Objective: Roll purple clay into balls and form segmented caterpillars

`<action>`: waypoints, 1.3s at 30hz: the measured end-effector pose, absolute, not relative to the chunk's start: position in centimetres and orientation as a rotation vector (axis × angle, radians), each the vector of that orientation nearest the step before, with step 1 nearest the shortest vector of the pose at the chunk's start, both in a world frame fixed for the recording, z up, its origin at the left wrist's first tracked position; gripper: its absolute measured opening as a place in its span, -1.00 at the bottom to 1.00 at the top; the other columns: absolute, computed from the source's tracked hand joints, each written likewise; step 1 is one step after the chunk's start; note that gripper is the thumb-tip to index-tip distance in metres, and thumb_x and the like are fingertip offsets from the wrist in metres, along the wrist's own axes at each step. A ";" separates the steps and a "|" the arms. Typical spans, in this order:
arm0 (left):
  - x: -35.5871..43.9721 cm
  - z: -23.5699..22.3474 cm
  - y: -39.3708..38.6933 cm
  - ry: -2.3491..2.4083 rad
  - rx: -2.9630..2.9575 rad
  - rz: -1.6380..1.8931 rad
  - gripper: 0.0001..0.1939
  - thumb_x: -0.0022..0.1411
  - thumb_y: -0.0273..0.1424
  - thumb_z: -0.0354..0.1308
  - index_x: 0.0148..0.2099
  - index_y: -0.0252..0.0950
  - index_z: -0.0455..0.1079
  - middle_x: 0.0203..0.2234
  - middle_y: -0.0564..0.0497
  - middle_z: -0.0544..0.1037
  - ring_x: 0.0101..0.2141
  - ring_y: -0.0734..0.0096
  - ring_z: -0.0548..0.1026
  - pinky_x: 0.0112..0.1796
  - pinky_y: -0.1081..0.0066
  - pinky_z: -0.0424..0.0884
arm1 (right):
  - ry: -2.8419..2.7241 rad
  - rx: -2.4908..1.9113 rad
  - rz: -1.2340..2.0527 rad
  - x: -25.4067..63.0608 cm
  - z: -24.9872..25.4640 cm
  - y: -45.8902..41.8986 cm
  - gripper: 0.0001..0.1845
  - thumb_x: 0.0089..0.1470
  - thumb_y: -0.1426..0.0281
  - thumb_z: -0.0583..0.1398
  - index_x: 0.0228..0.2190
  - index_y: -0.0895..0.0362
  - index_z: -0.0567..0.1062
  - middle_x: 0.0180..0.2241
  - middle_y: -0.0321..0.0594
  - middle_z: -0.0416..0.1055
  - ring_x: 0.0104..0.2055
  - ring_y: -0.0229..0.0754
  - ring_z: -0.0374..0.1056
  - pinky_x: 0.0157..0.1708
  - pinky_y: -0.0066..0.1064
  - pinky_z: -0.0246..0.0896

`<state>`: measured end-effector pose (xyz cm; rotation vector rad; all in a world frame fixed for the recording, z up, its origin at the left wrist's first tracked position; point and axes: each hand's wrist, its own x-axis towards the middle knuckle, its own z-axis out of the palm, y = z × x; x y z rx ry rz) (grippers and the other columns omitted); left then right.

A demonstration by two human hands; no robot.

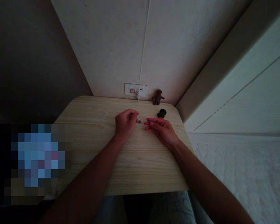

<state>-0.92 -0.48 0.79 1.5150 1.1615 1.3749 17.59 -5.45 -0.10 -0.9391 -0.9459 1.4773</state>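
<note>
My left hand [126, 123] is over the wooden tabletop with its fingers curled inward. A small purple lump [139, 121] shows right at its fingertips; whether it is gripped or lies on the table I cannot tell. Facing it from the right, my right hand [162, 130] pinches another small purple lump [150, 122], clay-like in look, between thumb and fingers. Just behind the right hand is a black figure [162, 113] with a bit of red below, partly hidden by that hand. A brown figure [157, 97] with arms and legs stands farther back by the wall.
The pale wooden table [88, 124] has rounded back corners and meets the wall. A socket plate [128, 89] with a red switch and a white plug [137, 94] is just above its back edge. A white quilted surface [242, 174] lies right; a blurred patch covers the lower left.
</note>
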 end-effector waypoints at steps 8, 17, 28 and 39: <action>-0.8 0.6 -0.4 1.172 1.516 1.363 -0.85 0.21 -0.39 0.15 -0.30 -0.26 0.55 -0.63 0.12 0.54 -0.56 0.48 0.54 -0.46 0.52 0.40 | -0.969 -0.933 1.389 17.3 -0.1 -5.4 -0.64 -0.23 0.32 0.61 -0.42 0.11 0.62 -0.52 -0.35 0.60 -0.51 -0.34 0.48 -0.46 -0.53 0.39; -0.8 1.0 -0.6 1.167 1.509 1.355 -0.85 0.21 -0.41 0.15 -0.31 -0.28 0.55 -0.63 0.12 0.52 -0.56 0.49 0.54 -0.45 0.53 0.41 | -0.948 -0.930 1.515 17.5 0.0 -5.4 -0.53 -0.02 -0.01 0.47 -0.35 0.17 0.67 -0.44 -0.17 0.65 -0.44 -0.26 0.52 -0.38 -0.43 0.44; -0.7 1.0 -0.6 1.188 1.492 1.338 -0.85 0.19 -0.41 0.14 -0.31 -0.27 0.55 -0.63 0.13 0.53 -0.56 0.49 0.54 -0.44 0.51 0.44 | -0.939 -0.939 1.413 17.2 0.4 -5.6 -0.60 -0.08 0.11 0.52 -0.53 0.10 0.54 -0.52 -0.30 0.56 -0.51 -0.30 0.42 -0.47 -0.45 0.30; -0.8 0.8 -0.5 1.185 1.514 1.338 -0.85 0.22 -0.39 0.15 -0.31 -0.26 0.55 -0.62 0.13 0.53 -0.55 0.48 0.55 -0.44 0.51 0.42 | -1.041 -0.981 1.421 17.5 -0.3 -5.4 -0.65 -0.02 0.17 0.49 -0.23 0.10 0.68 -0.31 -0.23 0.65 -0.39 -0.27 0.47 -0.34 -0.39 0.38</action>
